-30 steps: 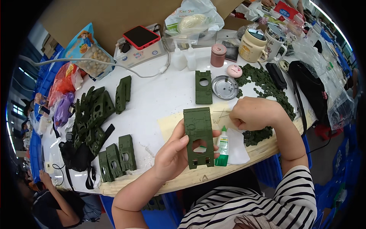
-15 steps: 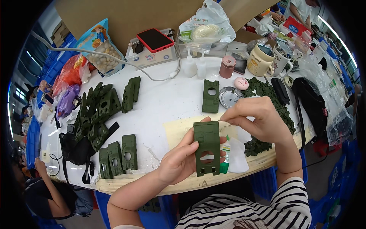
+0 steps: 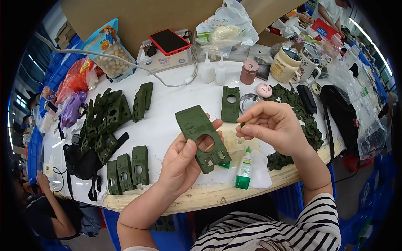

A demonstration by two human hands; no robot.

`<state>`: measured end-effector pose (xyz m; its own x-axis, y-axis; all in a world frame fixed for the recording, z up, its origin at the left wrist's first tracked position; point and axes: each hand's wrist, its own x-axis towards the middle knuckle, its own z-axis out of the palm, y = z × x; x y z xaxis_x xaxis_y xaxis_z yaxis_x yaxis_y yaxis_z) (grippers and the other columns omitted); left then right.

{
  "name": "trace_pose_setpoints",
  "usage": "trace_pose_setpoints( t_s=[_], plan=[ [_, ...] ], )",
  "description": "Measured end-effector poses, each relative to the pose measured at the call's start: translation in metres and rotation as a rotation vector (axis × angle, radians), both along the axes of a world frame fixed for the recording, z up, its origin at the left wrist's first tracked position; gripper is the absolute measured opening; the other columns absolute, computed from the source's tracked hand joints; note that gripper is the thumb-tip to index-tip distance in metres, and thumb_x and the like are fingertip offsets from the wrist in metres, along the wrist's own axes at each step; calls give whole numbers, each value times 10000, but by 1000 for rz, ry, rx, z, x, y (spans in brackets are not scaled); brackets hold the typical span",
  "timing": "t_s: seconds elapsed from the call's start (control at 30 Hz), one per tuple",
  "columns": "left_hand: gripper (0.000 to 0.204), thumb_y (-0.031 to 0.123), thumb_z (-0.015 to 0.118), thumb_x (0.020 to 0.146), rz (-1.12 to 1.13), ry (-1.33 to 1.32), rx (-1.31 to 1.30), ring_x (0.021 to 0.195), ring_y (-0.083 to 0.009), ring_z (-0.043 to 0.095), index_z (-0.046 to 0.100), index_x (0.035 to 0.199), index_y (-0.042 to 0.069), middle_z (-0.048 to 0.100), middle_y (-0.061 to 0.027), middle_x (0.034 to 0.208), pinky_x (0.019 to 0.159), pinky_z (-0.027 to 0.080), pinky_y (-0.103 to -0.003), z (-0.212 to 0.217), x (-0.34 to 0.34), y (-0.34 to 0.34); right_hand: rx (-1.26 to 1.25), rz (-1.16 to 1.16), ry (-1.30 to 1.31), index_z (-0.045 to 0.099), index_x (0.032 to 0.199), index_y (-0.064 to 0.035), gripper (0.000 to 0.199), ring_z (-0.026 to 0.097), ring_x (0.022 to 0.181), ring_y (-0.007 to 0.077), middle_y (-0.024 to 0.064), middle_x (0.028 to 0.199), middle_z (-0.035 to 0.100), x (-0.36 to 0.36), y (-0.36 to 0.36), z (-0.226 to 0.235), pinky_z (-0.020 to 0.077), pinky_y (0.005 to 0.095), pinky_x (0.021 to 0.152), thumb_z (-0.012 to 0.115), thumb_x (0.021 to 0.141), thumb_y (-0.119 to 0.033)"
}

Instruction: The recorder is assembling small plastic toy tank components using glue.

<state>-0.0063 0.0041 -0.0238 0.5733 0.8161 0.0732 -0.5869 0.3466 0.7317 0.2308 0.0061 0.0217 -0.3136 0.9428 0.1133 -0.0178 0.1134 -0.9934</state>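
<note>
L hand (image 3: 179, 162) firmly grips green hull pc (image 3: 193, 121), R hand (image 3: 274, 129) pinches tiny dk bit (image 3: 242, 124), not yet joined; loose-bit pile (image 3: 310, 129) left.

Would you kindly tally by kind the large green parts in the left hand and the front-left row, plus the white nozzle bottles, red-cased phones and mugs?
Large green part in left hand: 1
Green parts in front-left row: 3
White nozzle bottles: 2
Red-cased phone: 1
Mugs: 2
Total: 9
</note>
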Motion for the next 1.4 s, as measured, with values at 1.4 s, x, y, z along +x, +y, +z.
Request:
trace_pose_setpoints(
  t_s=[1.4],
  plan=[
    [656, 524, 348, 980, 58, 135, -73, 1149, -235, 538, 220, 1474, 112, 493, -134, 1288, 981, 486, -411, 8, 8, -5, -144, 74, 73, 639, 1083, 59, 227, 673, 804, 110, 103, 899, 699, -6, -2, -3, 556, 224, 738, 647, 876, -35]
  ],
)
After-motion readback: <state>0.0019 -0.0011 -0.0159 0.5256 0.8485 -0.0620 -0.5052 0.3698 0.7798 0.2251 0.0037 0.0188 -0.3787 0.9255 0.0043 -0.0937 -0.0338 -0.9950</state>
